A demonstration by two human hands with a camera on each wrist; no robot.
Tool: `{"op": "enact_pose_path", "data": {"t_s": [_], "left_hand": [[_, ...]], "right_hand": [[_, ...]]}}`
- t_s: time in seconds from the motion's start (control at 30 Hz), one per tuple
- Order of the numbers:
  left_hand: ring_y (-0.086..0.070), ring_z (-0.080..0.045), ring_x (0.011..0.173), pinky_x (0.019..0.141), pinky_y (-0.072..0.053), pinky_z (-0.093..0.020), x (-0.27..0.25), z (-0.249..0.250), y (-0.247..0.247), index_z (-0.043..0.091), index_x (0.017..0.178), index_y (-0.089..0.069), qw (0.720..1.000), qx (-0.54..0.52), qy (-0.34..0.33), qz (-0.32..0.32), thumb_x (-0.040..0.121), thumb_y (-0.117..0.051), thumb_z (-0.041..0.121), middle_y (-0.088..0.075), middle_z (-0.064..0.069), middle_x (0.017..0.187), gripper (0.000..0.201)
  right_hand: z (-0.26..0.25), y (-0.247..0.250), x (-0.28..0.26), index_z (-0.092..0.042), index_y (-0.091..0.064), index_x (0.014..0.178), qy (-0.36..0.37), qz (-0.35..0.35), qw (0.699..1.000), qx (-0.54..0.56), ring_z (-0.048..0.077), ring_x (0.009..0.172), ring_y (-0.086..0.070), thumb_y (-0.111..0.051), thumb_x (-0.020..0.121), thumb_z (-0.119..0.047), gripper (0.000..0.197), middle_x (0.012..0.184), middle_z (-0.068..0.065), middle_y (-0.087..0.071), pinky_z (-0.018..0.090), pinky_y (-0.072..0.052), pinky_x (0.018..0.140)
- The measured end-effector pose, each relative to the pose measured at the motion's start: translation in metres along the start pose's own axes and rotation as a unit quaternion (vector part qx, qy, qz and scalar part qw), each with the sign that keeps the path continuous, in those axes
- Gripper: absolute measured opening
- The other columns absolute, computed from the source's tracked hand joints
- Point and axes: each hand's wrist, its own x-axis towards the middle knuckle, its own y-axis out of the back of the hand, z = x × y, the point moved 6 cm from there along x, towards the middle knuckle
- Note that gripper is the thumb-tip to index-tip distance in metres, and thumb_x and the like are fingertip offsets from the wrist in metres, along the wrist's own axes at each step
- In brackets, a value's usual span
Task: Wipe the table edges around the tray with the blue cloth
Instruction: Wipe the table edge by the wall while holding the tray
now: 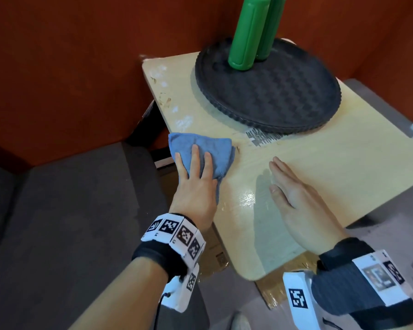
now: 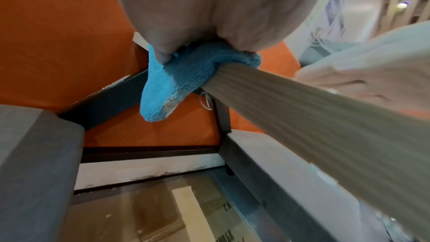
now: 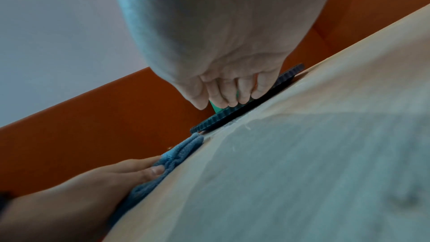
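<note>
The blue cloth [image 1: 200,144] lies folded on the left edge of the light wooden table [image 1: 332,163], one corner hanging over the side [image 2: 160,98]. My left hand [image 1: 193,167] presses flat on the cloth with straight fingers. My right hand [image 1: 286,184] is open and flat, palm down, on the table's near part, holding nothing. The round black tray [image 1: 284,126] sits farther back, just beyond the cloth. In the right wrist view the cloth [image 3: 184,148] almost reaches the tray's rim [image 3: 244,111].
Two tall green bottles [image 1: 246,34] stand at the tray's back. White smudges and brown crumbs [image 1: 165,91] mark the table's left edge beyond the cloth. A printed label [image 1: 260,136] sits in front of the tray. An orange wall [image 1: 69,55] and a grey seat [image 1: 57,210] lie to the left.
</note>
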Motion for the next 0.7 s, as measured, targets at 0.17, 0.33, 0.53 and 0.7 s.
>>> {"op": "enact_pose_path", "data": {"t_s": [0.17,0.33,0.53,0.7], "left_hand": [[0.022,-0.039,0.142,0.117,0.012,-0.050,0.021,-0.008,0.007,0.000,0.148,0.003,0.997,0.020,0.043,-0.064,0.102,-0.018,0.019,0.011,-0.018,0.157,0.054],[0.024,-0.042,0.141,0.117,0.001,-0.038,0.006,-0.014,-0.015,0.008,0.150,0.004,0.994,-0.042,0.084,-0.050,0.101,-0.023,0.021,0.021,-0.011,0.157,0.057],[0.022,-0.043,0.141,0.119,-0.010,-0.048,0.038,-0.033,-0.007,0.012,0.150,0.007,0.988,-0.072,0.118,-0.062,0.101,-0.026,0.024,0.024,-0.008,0.156,0.059],[0.022,-0.038,0.142,0.119,0.003,-0.050,0.049,-0.035,-0.007,0.002,0.148,0.005,0.994,-0.026,0.085,-0.060,0.098,-0.008,0.027,0.017,-0.020,0.156,0.058]], "right_hand": [[-0.002,0.006,0.006,-0.024,-0.016,0.151,0.015,-0.010,1.000,0.003,-0.011,0.141,-0.004,-0.034,0.101,-0.028,0.054,0.157,-0.021,-0.006,0.012,-0.007,0.112],[-0.010,0.001,0.018,-0.023,-0.013,0.152,0.039,-0.044,0.998,-0.007,-0.010,0.142,-0.001,-0.031,0.102,-0.026,0.053,0.158,-0.019,-0.004,0.010,-0.005,0.111],[-0.018,-0.022,0.033,-0.020,-0.006,0.152,0.037,-0.080,0.995,-0.041,-0.002,0.145,0.005,-0.030,0.102,-0.026,0.056,0.160,-0.012,0.004,0.014,-0.002,0.113],[-0.019,-0.025,0.036,-0.018,-0.011,0.151,0.028,-0.089,0.993,-0.065,0.002,0.146,0.007,-0.032,0.102,-0.027,0.054,0.161,-0.008,0.004,0.015,-0.003,0.108]]}}
